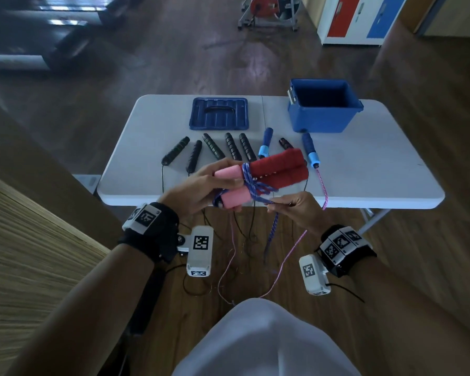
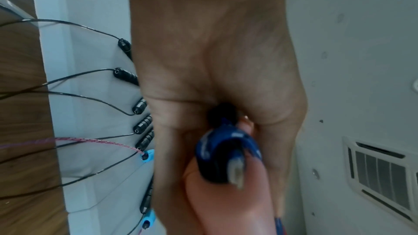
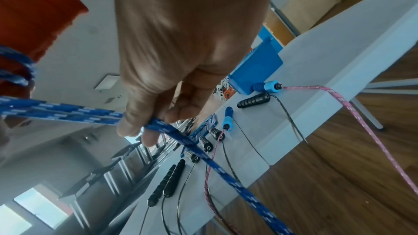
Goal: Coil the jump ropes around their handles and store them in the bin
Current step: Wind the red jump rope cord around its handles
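head view: left hand (image 1: 201, 187) grips the red-pink handles (image 1: 269, 173), right hand (image 1: 296, 210) pinches the blue rope (image 1: 258, 195).

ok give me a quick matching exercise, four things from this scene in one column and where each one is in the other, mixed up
Things:
1. blue bin
2. bin lid
3. red and pink handles
4. blue rope

Places:
A. flat on the table, far left of the bin
B. pinched in the right hand
C. gripped in the left hand
D. open, at the table's far right corner

Pairs: 1-D, 2-A, 3-C, 4-B
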